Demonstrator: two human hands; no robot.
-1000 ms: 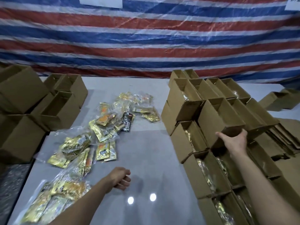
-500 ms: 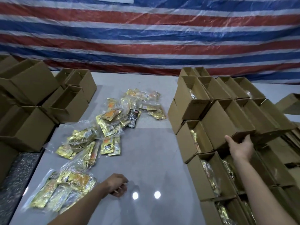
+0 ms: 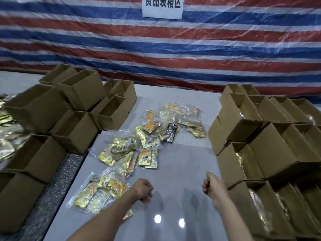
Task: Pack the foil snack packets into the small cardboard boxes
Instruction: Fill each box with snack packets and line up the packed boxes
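Observation:
Gold foil snack packets lie scattered in clear plastic bags on the grey table, with one bag of packets near the front left. Small open cardboard boxes are stacked on the right; several show foil packets inside. More open boxes stand stacked on the left. My left hand hovers over the table with curled fingers, holding nothing, just right of the near bag. My right hand is also curled and holds nothing, just left of the right stack.
A striped red, white and blue tarp hangs behind the table with a white sign on it. A dark speckled surface runs along the table's left edge. More foil packets lie at the far left.
My right hand has let go of the box on the right stack and drawn back to the table's middle. The view has tilted up and swung left. The left hand stays curled.

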